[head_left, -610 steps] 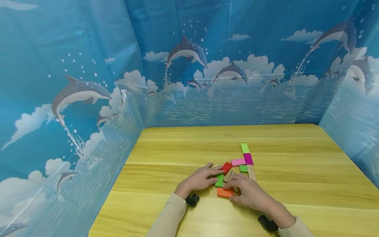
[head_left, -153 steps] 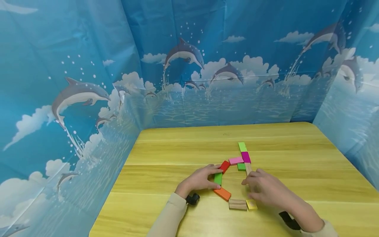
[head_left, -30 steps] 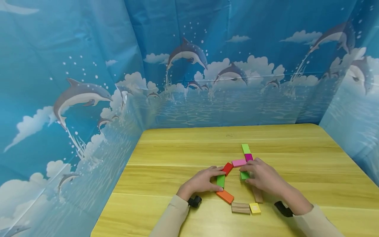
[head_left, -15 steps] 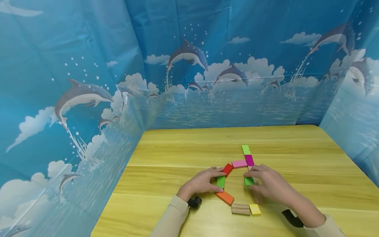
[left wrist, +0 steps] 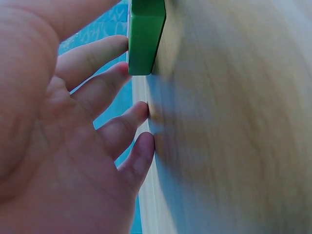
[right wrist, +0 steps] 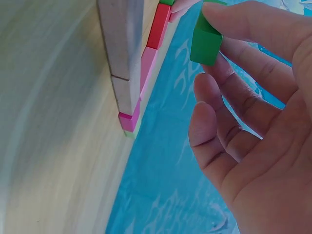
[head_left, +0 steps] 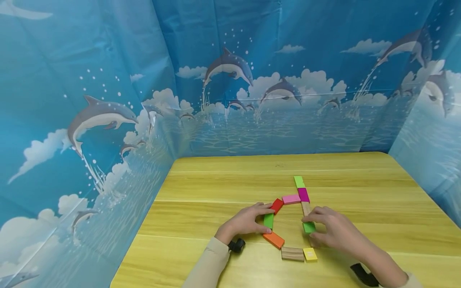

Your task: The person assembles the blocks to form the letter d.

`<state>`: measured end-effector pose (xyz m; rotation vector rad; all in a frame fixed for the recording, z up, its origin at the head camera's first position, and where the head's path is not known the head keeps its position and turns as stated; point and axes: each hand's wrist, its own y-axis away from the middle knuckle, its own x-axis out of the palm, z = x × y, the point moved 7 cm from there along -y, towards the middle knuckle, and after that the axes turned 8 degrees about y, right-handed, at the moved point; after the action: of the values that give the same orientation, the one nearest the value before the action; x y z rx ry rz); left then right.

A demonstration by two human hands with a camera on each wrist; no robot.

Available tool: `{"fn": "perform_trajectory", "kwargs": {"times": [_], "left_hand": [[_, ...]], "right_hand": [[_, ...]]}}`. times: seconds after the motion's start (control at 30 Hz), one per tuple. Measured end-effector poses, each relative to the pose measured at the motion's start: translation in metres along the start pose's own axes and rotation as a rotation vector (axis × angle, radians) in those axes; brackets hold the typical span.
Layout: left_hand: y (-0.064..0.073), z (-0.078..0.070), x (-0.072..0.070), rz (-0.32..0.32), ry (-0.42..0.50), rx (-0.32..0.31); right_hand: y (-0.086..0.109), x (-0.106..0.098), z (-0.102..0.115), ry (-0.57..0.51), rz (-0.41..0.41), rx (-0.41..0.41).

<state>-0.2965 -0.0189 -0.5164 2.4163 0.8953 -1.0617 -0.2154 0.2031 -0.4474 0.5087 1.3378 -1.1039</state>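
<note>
My right hand pinches a small green block between thumb and fingers, raised over the plain wooden blocks on the ring's right side. My left hand rests at the ring's left side with relaxed fingers. Its fingertips reach the join of the red block and a longer green block; the thumb lies by the orange block. In the left wrist view, two fingertips meet the side of that green block. The right hand partly hides the nearer plain wooden block.
A pink block joins the red one to a magenta block, with a light green block beyond. A wood-grain block and a yellow block line the near side. A dolphin-print curtain surrounds the table.
Earlier, wooden pieces were bunched inside; the wood-grain and yellow blocks now form the near side, and the orange one is turned. My right hand has lifted the small green block and brought it nearer.
</note>
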Motion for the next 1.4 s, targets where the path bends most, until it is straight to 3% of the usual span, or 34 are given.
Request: {"fn": "perform_trajectory", "kwargs": {"times": [0.47, 0.8, 1.13, 1.4], "left_hand": [[0.000, 0.000, -0.001, 0.001, 0.025, 0.004], [-0.001, 0.000, -0.001, -0.003, 0.028, -0.010], [-0.001, -0.001, -0.003, 0.000, 0.022, 0.002], [-0.001, -0.002, -0.002, 0.001, 0.029, 0.007]], "right_hand": [[0.022, 0.009, -0.009, -0.117, 0.023, -0.036], [0.035, 0.017, -0.010, -0.153, 0.120, 0.004], [0.045, 0.024, -0.012, -0.197, 0.167, 0.007], [0.047, 0.027, -0.007, -0.214, 0.135, -0.044]]}}
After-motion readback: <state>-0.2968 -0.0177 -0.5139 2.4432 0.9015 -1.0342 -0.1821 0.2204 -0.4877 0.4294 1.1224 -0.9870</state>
